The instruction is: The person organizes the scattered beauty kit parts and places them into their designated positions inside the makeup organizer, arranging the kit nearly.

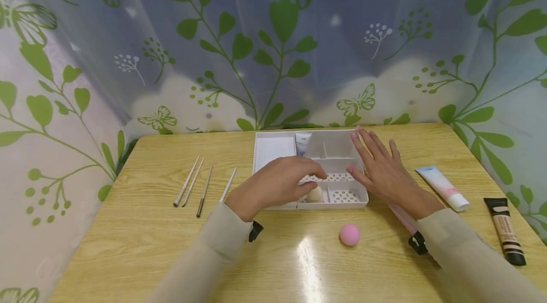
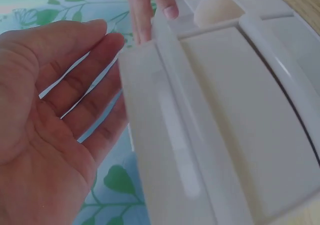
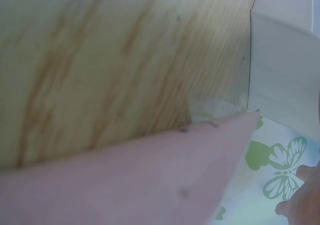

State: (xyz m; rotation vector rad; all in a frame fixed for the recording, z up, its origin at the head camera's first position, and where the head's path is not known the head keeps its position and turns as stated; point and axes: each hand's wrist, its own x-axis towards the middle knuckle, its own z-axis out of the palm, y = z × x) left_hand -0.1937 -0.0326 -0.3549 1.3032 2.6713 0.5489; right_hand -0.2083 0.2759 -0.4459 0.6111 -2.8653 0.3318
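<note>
A white compartmented box (image 1: 275,141) stands on the wooden table. In its front middle compartment sits a beige, rounded makeup sponge (image 1: 315,194), also seen in the left wrist view. My left hand (image 1: 282,177) hovers over the box next to this sponge, fingers loosely bent; in the left wrist view nothing is between them. My right hand (image 1: 382,170) lies at the box's right side with fingers spread and fairly straight; its fingertips are at the rim, and whether they touch it I cannot tell. A white tube (image 1: 302,144) stands in a back compartment.
Several thin makeup brushes (image 1: 204,191) lie left of the box. In front is a pink ball-like sponge (image 1: 349,235). To the right lie a white-pink tube (image 1: 444,189) and a black-and-beige tube (image 1: 505,231). A pink flat thing (image 1: 403,217) shows under the right wrist. A patterned curtain (image 1: 256,80) hangs behind.
</note>
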